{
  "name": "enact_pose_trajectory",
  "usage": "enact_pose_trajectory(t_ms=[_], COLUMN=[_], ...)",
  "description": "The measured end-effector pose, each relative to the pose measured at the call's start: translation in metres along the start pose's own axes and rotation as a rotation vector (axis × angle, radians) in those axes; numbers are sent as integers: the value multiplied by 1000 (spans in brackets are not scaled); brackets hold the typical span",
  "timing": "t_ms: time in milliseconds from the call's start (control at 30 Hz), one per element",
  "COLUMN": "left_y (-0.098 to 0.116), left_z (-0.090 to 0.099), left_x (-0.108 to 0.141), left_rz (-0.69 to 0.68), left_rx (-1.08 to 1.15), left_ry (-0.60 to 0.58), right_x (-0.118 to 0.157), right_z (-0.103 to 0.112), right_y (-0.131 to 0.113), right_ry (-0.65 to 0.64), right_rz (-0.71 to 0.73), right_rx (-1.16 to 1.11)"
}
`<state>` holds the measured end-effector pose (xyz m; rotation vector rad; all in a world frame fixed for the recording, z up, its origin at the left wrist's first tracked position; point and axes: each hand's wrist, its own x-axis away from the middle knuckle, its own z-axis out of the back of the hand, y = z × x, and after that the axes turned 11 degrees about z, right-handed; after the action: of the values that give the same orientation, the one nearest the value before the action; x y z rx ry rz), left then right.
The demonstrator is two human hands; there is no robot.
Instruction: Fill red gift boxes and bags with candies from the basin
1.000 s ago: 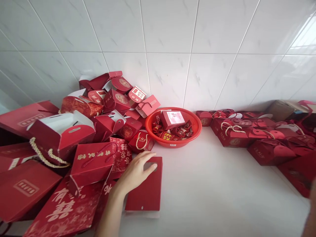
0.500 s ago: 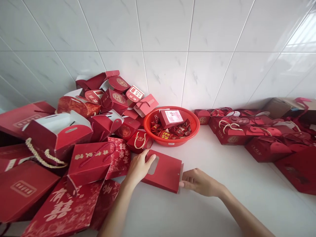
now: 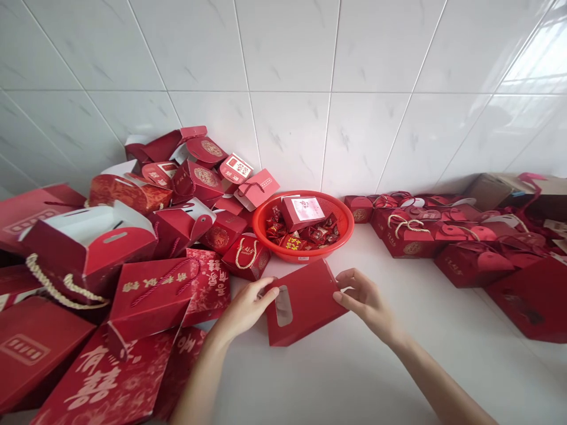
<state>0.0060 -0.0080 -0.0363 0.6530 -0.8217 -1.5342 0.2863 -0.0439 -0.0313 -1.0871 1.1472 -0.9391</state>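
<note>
Between my two hands is a plain red box (image 3: 310, 301) with a clear oval-cornered window near its left end. It is tilted, its lower left corner nearest me. My left hand (image 3: 248, 307) grips the box's left end, thumb on top by the window. At the right end, my right hand (image 3: 365, 301) holds the edge between thumb and fingers. Just behind the box stands a red plastic basket (image 3: 305, 255) with wrapped sweets (image 3: 319, 235) and a small box with a pink-white top (image 3: 305, 211) in it.
On the left, red gift boxes (image 3: 153, 283) are heaped, several with rope handles. More red boxes (image 3: 410, 236) stand in rows at the right, with a cardboard box (image 3: 491, 189) behind them. A tiled wall (image 3: 287, 136) closes off the back of the white tabletop (image 3: 328, 378).
The red box has turned, its right end swinging away from me. My right hand has moved up and now grips that end. The view has shifted slightly.
</note>
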Motion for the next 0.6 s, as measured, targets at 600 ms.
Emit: enact_pose_trajectory(t_ms=[600], left_y=[62], left_z=[-22], left_x=[-14], left_rz=[-261], left_rx=[445], left_ry=[-90], right_x=[-31], right_z=[-7], right_y=[-35], right_ry=[-86], right_rz=[521], right_rx=[510])
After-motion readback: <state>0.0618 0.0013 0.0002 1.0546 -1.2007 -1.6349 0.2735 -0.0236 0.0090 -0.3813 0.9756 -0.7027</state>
